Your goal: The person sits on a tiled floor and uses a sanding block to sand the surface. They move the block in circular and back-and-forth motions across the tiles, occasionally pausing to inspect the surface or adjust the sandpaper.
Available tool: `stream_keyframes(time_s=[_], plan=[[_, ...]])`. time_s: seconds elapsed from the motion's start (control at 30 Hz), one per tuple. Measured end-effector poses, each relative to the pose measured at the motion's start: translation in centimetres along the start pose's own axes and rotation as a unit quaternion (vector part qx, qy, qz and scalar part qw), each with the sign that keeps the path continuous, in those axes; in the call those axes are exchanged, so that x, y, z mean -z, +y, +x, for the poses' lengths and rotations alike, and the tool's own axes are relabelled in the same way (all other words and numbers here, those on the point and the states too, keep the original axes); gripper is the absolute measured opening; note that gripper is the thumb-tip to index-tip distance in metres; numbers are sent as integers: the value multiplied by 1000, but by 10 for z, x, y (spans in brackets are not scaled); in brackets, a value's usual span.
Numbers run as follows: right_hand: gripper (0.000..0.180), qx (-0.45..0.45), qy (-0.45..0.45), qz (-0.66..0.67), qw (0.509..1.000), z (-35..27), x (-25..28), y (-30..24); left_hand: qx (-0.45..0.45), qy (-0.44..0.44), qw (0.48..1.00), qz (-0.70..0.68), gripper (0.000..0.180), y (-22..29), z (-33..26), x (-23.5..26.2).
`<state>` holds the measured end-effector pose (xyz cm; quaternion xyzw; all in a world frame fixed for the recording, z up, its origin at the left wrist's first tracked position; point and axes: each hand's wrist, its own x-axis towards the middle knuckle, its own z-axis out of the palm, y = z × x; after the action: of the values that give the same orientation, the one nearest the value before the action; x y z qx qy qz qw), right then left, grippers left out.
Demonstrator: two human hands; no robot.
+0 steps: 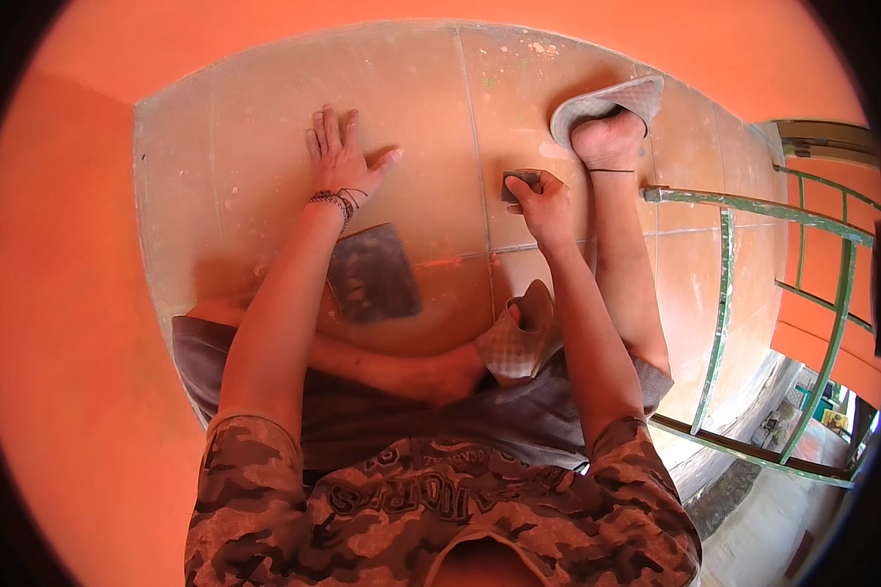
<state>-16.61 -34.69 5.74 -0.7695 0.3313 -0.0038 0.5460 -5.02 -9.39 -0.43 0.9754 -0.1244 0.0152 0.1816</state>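
- Now pinching a small dark block [509,188] in the right hand [546,210], thumb pressed on top and fingers curled in close.
- Holding that block at the tip of the hand, near a thin line between two tiles. Cannot tell whether touching the tiles or just over them.
- Resting the left hand [343,166] palm down on the tiled floor [411,108], fingers spread wide open, with nothing held in it.
- Wearing dark bands [333,201] on the left wrist.
- Also showing a bigger dark square sheet [374,274], flat on the floor just right of the left forearm and apart from the block.
- Sitting with the left leg folded in and the right leg out in front, with pale gray slippers [509,350] on both feet.
- Showing a green metal frame [726,313] with chipped paint on the right, and an orange wall [59,245] on the left.
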Motion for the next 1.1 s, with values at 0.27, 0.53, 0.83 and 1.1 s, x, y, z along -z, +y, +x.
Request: stream_keyframes(time_s=[0.27, 0.53, 0.83, 1.1], plan=[[21, 149, 37, -148, 977, 12, -34, 12, -30, 23, 998, 48, 87, 5, -5, -25], [24, 176, 54, -226, 956, 45, -45, 9, -51, 82, 995, 15, 83, 4, 0, -24], [36, 163, 37, -242, 956, 50, -42, 8, -55, 95, 994, 11, 81, 5, -2, -27], [33, 172, 42, -251, 952, 63, -48, -7, -56, 94, 994, 15, 82, 2, -1, -30]])
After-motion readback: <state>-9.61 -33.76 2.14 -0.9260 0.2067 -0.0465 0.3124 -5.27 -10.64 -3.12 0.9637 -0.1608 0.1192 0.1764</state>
